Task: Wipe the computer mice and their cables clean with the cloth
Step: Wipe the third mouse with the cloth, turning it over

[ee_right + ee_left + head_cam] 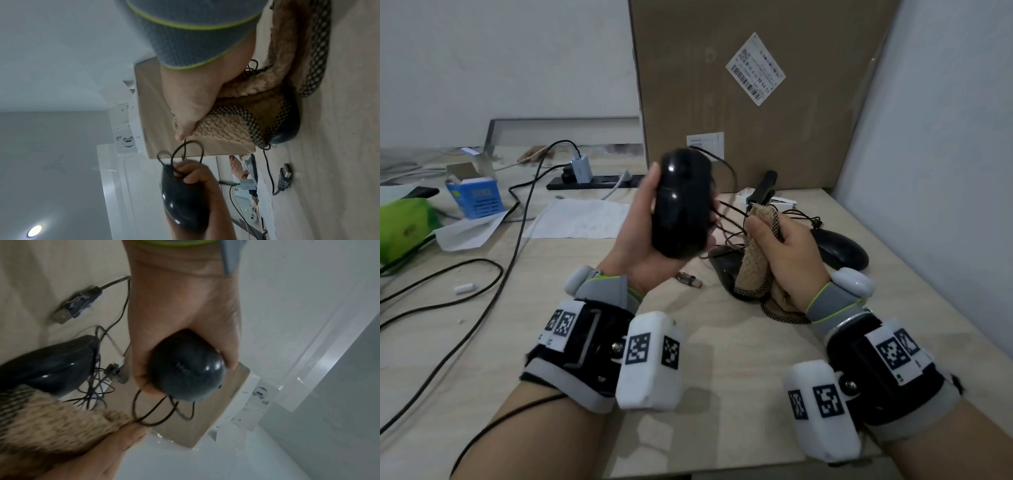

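Mouse (682,205) gripped up in L hand (643,240), freeing its cable (186,147) for R hand (787,263), pinching it w/ cloth (756,253).

The head view looks forward and down from above the counter (722,342), with both forearms rising from the bottom edge and a cardboard box (774,85) filling the upper right of the frame. The left wrist view sits very close behind the left hand (180,308), looking along it from the top edge; the scene appears rolled sideways, counter at upper left. The right wrist view looks along the right hand (191,100) from the top edge, equally close and rolled, counter along the right side. All 3 views share the held black mouse (681,205), the tan cloth (226,128) and the box.
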A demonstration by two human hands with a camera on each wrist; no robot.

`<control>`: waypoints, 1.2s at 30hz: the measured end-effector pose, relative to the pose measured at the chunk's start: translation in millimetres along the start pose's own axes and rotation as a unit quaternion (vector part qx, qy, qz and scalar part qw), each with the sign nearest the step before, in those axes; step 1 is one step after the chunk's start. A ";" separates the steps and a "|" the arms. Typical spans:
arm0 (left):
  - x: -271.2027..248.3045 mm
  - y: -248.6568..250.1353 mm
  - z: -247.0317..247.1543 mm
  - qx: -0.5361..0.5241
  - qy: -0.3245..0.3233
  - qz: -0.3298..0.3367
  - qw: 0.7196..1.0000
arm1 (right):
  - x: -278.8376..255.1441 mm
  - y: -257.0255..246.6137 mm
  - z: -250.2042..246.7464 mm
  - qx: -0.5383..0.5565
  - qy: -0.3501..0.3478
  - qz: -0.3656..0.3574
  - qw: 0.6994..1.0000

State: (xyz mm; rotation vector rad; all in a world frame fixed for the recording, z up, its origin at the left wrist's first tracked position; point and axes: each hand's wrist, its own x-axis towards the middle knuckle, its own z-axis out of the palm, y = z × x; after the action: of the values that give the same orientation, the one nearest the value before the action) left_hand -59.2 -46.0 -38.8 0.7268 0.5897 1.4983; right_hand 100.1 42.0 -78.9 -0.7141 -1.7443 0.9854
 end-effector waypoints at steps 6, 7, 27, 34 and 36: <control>-7.3 31.7 -30.3 -0.118 0.100 0.180 0.971 | 0.2 2.8 0.7 -0.005 -0.015 -0.002 1.000; -8.7 34.2 -33.7 -0.123 0.110 0.193 0.967 | -0.2 2.1 1.1 0.007 -0.011 -0.001 1.000; -3.0 -13.6 5.9 0.054 0.020 -0.053 0.997 | -4.3 4.0 7.0 0.170 -0.107 0.079 0.976; 0.4 -8.2 -0.7 -0.016 0.015 -0.017 1.000 | -2.0 2.7 1.9 -0.004 -0.101 -0.015 0.995; -0.2 -2.0 -4.7 -0.050 0.014 0.027 0.998 | 0.8 6.4 -0.3 -0.114 -0.103 -0.072 0.986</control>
State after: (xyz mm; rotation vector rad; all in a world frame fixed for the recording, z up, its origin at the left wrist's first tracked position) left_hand -61.3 -45.8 -43.4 0.6503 0.5162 1.5793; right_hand 100.3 45.9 -84.1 -0.6359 -2.0820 0.7910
